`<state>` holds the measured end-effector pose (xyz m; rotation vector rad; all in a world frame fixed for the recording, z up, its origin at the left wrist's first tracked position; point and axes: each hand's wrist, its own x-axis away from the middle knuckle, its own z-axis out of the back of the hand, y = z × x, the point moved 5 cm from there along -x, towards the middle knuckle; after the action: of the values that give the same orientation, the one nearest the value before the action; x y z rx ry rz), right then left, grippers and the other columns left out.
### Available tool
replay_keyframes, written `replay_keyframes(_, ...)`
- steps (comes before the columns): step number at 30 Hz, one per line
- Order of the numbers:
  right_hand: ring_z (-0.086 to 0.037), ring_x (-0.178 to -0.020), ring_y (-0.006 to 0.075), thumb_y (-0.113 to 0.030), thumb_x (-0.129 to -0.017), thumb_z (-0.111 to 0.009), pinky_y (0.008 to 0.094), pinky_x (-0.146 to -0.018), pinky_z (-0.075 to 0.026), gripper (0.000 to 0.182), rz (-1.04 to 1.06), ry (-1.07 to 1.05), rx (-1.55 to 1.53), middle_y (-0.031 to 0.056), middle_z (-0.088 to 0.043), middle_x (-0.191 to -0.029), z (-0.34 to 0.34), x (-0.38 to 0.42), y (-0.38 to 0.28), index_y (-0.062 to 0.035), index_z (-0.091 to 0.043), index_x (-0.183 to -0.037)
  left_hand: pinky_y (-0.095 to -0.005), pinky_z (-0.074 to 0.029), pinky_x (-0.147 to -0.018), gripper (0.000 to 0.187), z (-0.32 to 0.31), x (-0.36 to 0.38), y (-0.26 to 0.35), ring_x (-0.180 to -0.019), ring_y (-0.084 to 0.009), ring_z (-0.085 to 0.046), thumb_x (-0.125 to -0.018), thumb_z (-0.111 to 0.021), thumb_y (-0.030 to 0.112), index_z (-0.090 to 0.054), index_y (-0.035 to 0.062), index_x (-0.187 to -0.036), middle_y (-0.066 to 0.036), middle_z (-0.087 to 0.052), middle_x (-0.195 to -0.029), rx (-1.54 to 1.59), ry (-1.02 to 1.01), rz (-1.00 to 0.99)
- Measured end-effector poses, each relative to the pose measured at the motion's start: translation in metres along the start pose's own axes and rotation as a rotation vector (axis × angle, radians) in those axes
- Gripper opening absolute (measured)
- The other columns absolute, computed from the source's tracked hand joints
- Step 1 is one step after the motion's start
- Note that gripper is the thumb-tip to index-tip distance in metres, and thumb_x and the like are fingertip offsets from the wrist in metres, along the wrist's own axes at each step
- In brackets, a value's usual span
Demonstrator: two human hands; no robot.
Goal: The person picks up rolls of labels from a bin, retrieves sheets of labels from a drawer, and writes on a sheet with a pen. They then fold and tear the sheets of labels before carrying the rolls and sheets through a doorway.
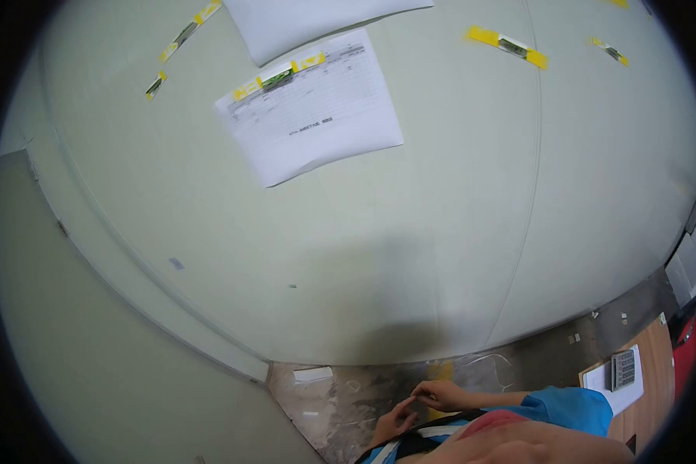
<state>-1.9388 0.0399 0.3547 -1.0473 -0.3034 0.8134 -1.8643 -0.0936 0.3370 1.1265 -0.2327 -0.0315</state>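
My right hand reaches in from the blue sleeve at the lower right, fingers bent and drawn together. Just below and left of it is my left hand, its fingers loosely stretched towards the right hand's fingertips. The two hands meet or nearly meet in front of my body. Whether something small sits between the right fingers I cannot make out. Above them, a printed sheet hangs on the pale wall, fixed along its top by yellow-and-green tape. Neither hand touches the sheet.
Another white sheet overlaps above. Tape strips stick to the wall. A door stands left. Paper scraps and a white cord lie on the floor. At right, a wooden table bears papers and a calculator.
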Motion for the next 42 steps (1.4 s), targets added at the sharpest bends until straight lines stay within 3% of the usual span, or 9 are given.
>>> replay_keyframes(6,-0.057,-0.078,0.0326,-0.022,-0.079,-0.054,0.0379,-0.068,-0.045,0.022,-0.032,-0.172,0.003,0.0152,-0.059,-0.082,-0.041,-0.025,0.005,-0.0056,-0.053,-0.094,-0.0282,-0.047,-0.07,0.054,0.013,0.031,-0.022,-0.074,-0.0162,-0.061,-0.08,-0.059,0.019,-0.036,0.0177,-0.129,-0.007,-0.062,-0.081,0.026,0.075,0.065)
replay_keyframes(10,-0.058,-0.077,0.0313,-0.019,-0.077,-0.055,0.037,-0.068,-0.046,0.019,0.149,-0.212,0.045,0.0149,-0.059,-0.081,-0.096,-0.04,-0.03,-0.0062,-0.055,-0.09,-0.033,-0.047,-0.065,0.061,0.029,0.085,-0.058,-0.07,-0.0247,-0.061,-0.079,-0.058,0.019,-0.028,0.0158,-0.133,-0.01,-0.062,-0.08,-0.108,0.257,-0.1)
replay_keyframes(13,-0.06,-0.074,0.026,-0.013,-0.074,-0.057,0.0324,-0.066,-0.047,0.013,0.172,-0.266,-0.063,0.0124,-0.061,-0.08,-0.152,-0.041,-0.071,-0.0054,-0.058,-0.085,-0.0362,-0.046,-0.062,0.07,0.027,0.151,-0.084,-0.067,-0.0303,-0.058,-0.076,-0.06,0.018,-0.021,0.0107,-0.134,-0.013,-0.061,-0.084,-0.172,0.373,-0.018)
replay_keyframes(17,-0.061,-0.071,0.0205,-0.01,-0.074,-0.058,0.0285,-0.064,-0.047,0.011,0.424,-0.535,-0.157,0.0109,-0.061,-0.078,-0.275,-0.016,-0.158,-0.0029,-0.059,-0.083,-0.0353,-0.045,-0.066,0.056,0.046,0.311,-0.07,-0.075,-0.0289,-0.058,-0.077,-0.058,0.015,-0.035,0.0096,-0.127,-0.012,-0.059,-0.089,-0.32,0.876,-0.025)
replay_keyframes(26,-0.056,-0.063,0.0165,-0.009,-0.082,-0.053,0.0279,-0.057,-0.044,0.01,0.881,-1.195,-0.421,0.0078,-0.058,-0.07,-0.589,0.192,-0.371,0.0,-0.056,-0.079,-0.0344,-0.044,-0.068,0.021,-0.033,0.68,-0.113,-0.071,-0.0237,-0.058,-0.078,-0.057,0.015,-0.059,0.0115,-0.099,-0.007,-0.059,-0.077,-0.39,1.586,0.494)
replay_keyframes(29,-0.055,-0.062,0.0159,-0.011,-0.085,-0.051,0.0273,-0.056,-0.043,0.015,0.775,-1.318,-0.465,0.0081,-0.057,-0.07,-0.676,0.233,-0.429,0.0001,-0.056,-0.076,-0.0326,-0.044,-0.064,0.015,-0.06,0.766,-0.136,-0.069,-0.0233,-0.058,-0.078,-0.058,0.014,-0.061,0.0106,-0.092,-0.008,-0.06,-0.074,-0.344,1.824,0.606)
replay_keyframes(33,-0.054,-0.06,0.0126,-0.009,-0.084,-0.051,0.0245,-0.055,-0.042,0.013,0.799,-1.267,-0.554,0.0075,-0.058,-0.074,-0.792,0.245,-0.503,0.0003,-0.055,-0.076,-0.0323,-0.045,-0.064,0.014,-0.063,0.859,-0.171,-0.068,-0.0236,-0.059,-0.077,-0.06,0.014,-0.062,0.0096,-0.09,-0.008,-0.061,-0.073,-0.298,1.911,0.588)
replay_keyframes(37,-0.052,-0.059,0.0101,0.003,-0.076,-0.054,0.0217,-0.056,-0.041,0.005,1.056,-0.816,-0.703,0.0068,-0.057,-0.079,-0.867,0.237,-0.632,0.0002,-0.056,-0.078,-0.0321,-0.045,-0.066,0.014,-0.048,0.97,-0.215,-0.074,-0.0222,-0.06,-0.08,-0.057,0.016,-0.061,0.0104,-0.092,-0.006,-0.062,-0.08,-0.353,1.854,0.681)
replay_keyframes(42,-0.05,-0.065,0.0085,0.001,-0.081,-0.048,0.0208,-0.06,-0.041,0.009,0.946,-0.888,-0.986,0.0054,-0.057,-0.08,-0.963,0.22,-0.774,0.0015,-0.056,-0.086,-0.0315,-0.045,-0.065,0.013,-0.002,1.122,-0.217,-0.071,-0.0211,-0.06,-0.078,-0.058,0.015,-0.063,0.0112,-0.089,-0.006,-0.062,-0.079,-0.485,1.873,0.75)
